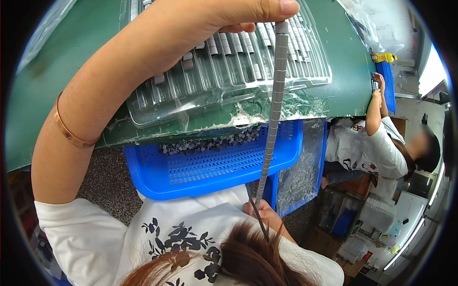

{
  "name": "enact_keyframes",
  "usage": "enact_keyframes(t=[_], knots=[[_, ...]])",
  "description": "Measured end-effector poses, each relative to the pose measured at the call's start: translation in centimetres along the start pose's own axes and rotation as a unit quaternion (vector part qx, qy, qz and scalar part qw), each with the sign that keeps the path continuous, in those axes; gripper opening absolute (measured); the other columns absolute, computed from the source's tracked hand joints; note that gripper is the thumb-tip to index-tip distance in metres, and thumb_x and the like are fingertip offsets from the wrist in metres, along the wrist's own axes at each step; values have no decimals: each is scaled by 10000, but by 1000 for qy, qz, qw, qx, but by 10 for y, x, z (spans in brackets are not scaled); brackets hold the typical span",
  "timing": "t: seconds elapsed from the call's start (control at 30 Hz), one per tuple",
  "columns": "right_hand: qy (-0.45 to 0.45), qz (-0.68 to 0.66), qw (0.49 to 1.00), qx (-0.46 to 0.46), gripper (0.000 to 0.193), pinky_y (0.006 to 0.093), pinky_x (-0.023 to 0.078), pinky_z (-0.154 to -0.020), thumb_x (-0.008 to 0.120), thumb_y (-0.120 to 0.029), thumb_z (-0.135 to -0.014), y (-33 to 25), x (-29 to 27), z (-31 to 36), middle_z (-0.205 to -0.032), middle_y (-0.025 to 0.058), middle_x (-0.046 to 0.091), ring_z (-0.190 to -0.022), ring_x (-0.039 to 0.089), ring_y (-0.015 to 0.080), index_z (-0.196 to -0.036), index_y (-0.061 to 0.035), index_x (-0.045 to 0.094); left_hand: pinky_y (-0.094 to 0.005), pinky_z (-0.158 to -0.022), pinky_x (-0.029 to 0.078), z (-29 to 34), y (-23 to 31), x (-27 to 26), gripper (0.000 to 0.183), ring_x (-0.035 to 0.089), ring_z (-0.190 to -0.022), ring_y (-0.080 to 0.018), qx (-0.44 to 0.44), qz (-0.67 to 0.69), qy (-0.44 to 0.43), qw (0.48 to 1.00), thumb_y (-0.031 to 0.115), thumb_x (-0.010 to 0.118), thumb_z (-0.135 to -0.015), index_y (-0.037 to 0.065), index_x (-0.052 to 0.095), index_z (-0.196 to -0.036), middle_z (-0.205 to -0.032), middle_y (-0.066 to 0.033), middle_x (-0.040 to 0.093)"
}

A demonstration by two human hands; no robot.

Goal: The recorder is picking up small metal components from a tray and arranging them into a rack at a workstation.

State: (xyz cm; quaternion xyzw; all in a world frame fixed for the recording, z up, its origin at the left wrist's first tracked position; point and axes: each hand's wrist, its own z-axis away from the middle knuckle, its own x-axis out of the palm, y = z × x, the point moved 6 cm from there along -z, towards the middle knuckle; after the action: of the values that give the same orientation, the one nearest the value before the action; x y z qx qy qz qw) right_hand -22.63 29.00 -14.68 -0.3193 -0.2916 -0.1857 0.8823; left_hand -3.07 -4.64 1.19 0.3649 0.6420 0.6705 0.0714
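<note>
A long rod of small grey cylindrical pieces (273,119), lined up end to end, runs from the tabletop down toward my body. My left hand (260,10) pinches its far end between thumb and fingers, partly cut off by the upper edge. At the near end, close to my shirt, my right hand (268,215) is closed round the rod. A thin dark strip (256,212) passes beside that hand; I cannot tell what it is. Beneath my left hand lies a clear plastic tray (200,106) with long grooves, several holding rows of similar grey pieces.
A blue perforated basket (191,188) with loose grey pieces (210,144) sits below the green table's (52,95) worn front edge. A plastic-covered blue-edged panel (300,167) stands right of it. Farther right, another person (367,148) works near a blue crate (387,83).
</note>
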Motion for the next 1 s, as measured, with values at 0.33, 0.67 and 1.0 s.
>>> enact_keyframes(t=[0.33,0.67,1.0], knots=[[32,-45,997,47,230,250,389,-506,608,-217,-728,0,8,4,-628,59,483,-568,471,141,-665,-21,506,-157,-583,372,-3,3,-3,213,456,-632,-36,5,-46,37,998,219,604,-766,25,592,-852,-696,11,547],[31,-39,999,11,299,163,252,-367,607,-273,-729,-16,27,-1,-643,41,502,-416,362,36,-817,2,530,-162,-563,362,-5,3,-13,197,425,-602,-36,35,34,47,998,236,602,-768,51,562,-821,-710,26,522],[52,-6,998,-20,207,219,302,-415,593,-181,-741,-35,41,-5,-611,43,443,-468,404,96,-720,-13,474,-151,-531,335,-6,9,-19,158,412,-560,-16,56,57,62,995,226,560,-798,69,558,-783,-643,46,485]])
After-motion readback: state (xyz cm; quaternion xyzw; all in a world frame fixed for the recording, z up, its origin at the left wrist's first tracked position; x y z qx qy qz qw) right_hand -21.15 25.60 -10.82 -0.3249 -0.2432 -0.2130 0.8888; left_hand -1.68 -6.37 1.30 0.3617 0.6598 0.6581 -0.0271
